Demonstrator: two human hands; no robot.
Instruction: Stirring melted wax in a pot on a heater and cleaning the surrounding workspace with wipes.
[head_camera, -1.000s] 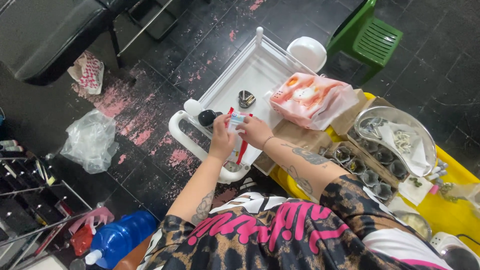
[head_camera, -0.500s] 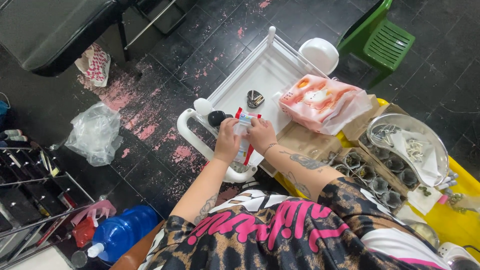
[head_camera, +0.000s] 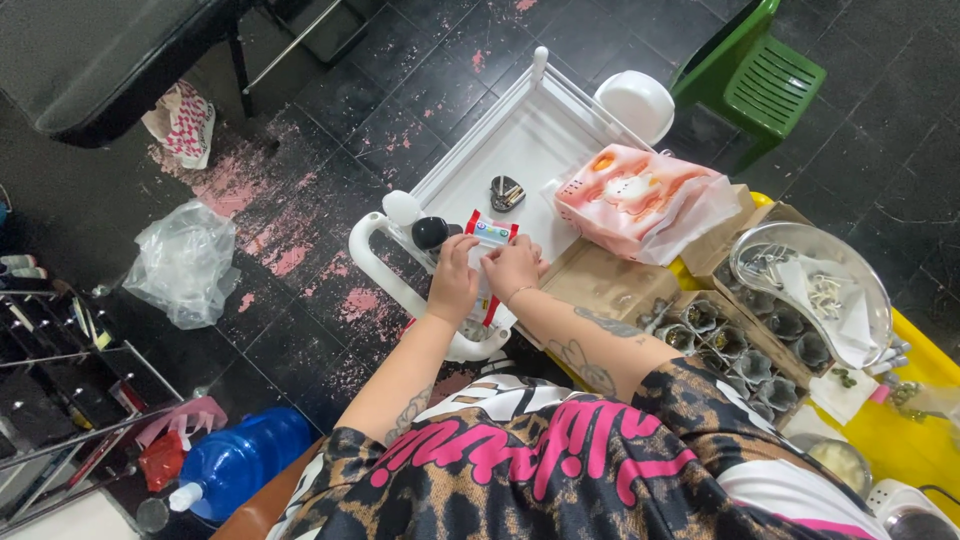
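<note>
Both hands have dropped a little since the earlier frame, leaving the upper end of the flat red-and-white packet (head_camera: 489, 232) uncovered where fingers overlapped it before. That packet lies on the white plastic tray cart (head_camera: 500, 140), near its rounded handle. Left hand (head_camera: 453, 279) and right hand (head_camera: 514, 268) are both curled with fingertips pressing on the packet's lower part; whether they pinch it cannot be told. Just left sit a black round cap (head_camera: 431, 232) and a white round cap (head_camera: 402, 207). A pink patterned plastic bag (head_camera: 640, 200) rests at the cart's right edge.
</note>
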